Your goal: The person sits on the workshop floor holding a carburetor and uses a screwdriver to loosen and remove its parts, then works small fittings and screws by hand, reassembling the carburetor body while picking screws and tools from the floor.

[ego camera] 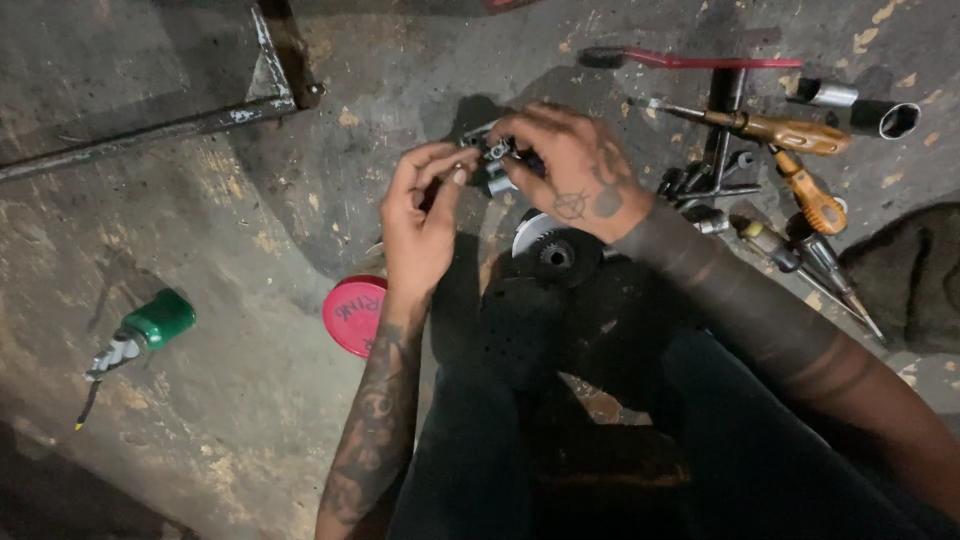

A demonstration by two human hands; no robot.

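Both gripping one small dark metal part (495,155), left hand (420,225) pinching one end, right hand (570,175) clamped over the other, screwdrivers (800,165) nearby.

A workshop floor is shown: stained, chipped concrete (250,400) is strewn with screwdrivers (800,135), metal sockets (880,115) and a red-handled tool (690,60). A welded steel frame (150,128) is seen at the upper left.
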